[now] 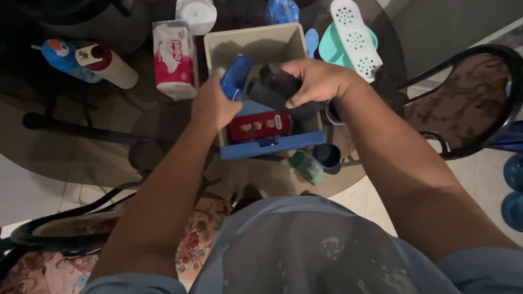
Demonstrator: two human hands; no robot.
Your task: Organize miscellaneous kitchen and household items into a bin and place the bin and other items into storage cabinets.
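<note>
My left hand point(213, 104) grips a blue bottle point(236, 75) over an open box point(251, 39) with a beige wall and a blue front edge point(272, 146). My right hand point(315, 80) holds a dark rolled bundle point(271, 92), which looks like cloth, just above the box's middle. Inside the box, below my hands, lies a red packet point(258, 126). The box stands on a round dark glass table point(71, 158). Much of the box's inside is hidden by my hands.
A pink tissue pack point(174, 59), a white-and-red bottle point(109, 63) and a blue figure bottle point(61, 57) sit at the left. A white jar point(197, 14), a teal tray point(339, 46) and a white perforated piece point(355, 37) lie behind. A green-capped bottle point(307, 166) and dark cup point(328, 157) stand in front. Chairs point(468, 103) flank the table.
</note>
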